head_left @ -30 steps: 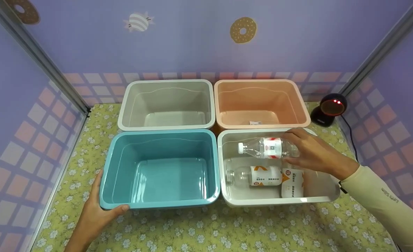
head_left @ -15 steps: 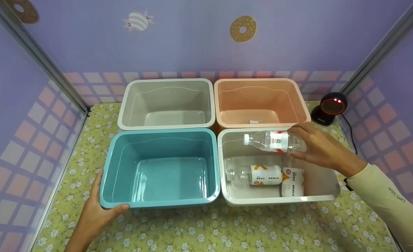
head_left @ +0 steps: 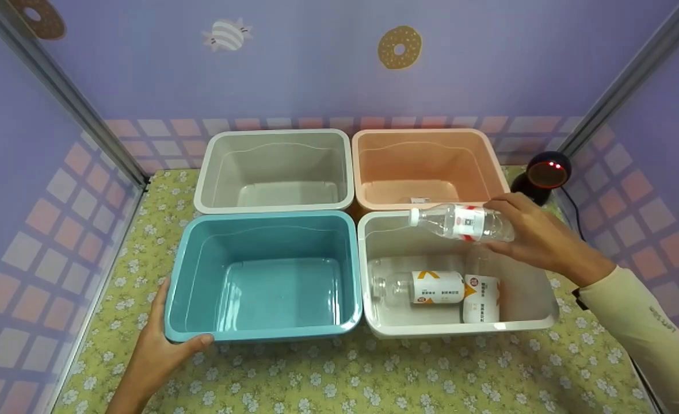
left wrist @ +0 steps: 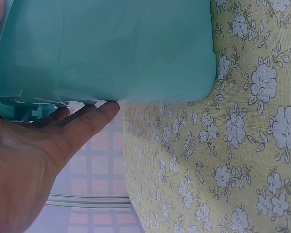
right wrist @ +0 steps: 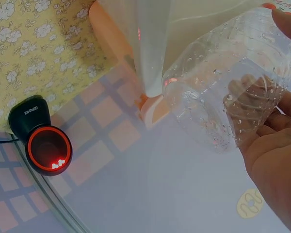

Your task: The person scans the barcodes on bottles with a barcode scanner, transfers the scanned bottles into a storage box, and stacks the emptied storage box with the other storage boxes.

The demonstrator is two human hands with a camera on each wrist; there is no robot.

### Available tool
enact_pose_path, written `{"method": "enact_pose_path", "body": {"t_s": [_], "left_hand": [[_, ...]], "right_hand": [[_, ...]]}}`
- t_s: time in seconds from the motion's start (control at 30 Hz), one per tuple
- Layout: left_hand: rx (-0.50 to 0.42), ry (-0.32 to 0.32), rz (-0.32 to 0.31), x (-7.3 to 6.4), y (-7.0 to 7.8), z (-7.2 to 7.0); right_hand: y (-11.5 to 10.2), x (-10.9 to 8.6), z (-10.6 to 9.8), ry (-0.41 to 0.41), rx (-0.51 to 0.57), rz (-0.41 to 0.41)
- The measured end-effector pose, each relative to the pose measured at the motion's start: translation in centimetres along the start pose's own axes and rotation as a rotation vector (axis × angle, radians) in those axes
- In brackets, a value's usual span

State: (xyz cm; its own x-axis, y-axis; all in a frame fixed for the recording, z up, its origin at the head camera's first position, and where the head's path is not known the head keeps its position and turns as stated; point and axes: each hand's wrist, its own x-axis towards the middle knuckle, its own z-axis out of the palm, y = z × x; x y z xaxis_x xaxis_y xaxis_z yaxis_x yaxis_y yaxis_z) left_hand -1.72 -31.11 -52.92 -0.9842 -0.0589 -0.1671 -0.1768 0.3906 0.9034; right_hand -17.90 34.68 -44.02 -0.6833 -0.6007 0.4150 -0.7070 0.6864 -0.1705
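In the head view my right hand holds a clear plastic bottle by its base end. The bottle has a white cap and a red-and-white label, and lies sideways over the back of the front right white bin. Droplets dot the clear wall of the bottle in the right wrist view. Two bottles with white-and-orange labels lie in that bin, one lengthwise and one crosswise. My left hand grips the front left corner of a blue bin, thumb at the front, fingers along its left side.
Behind stand a pale grey bin and a peach bin, the latter with a small white piece inside. A black scanner with red lights stands at the right, its cable trailing along the wall. Flowered cloth covers the table.
My right hand has moved back and to the right with the bottle, away from the two bottles lying in the white bin. My left hand stays at the blue bin's corner.
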Motion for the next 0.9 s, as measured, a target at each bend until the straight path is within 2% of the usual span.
{"method": "enact_pose_path", "body": {"t_s": [0.43, 0.9], "left_hand": [[-0.009, 0.002, 0.003, 0.0, 0.0, 0.0], [-0.008, 0.012, 0.015, 0.0, 0.0, 0.1]], "right_hand": [[0.8, -0.3, -0.8, 0.018, -0.008, 0.003], [1.3, -0.8, -0.9, 0.003, 0.014, 0.081]]}}
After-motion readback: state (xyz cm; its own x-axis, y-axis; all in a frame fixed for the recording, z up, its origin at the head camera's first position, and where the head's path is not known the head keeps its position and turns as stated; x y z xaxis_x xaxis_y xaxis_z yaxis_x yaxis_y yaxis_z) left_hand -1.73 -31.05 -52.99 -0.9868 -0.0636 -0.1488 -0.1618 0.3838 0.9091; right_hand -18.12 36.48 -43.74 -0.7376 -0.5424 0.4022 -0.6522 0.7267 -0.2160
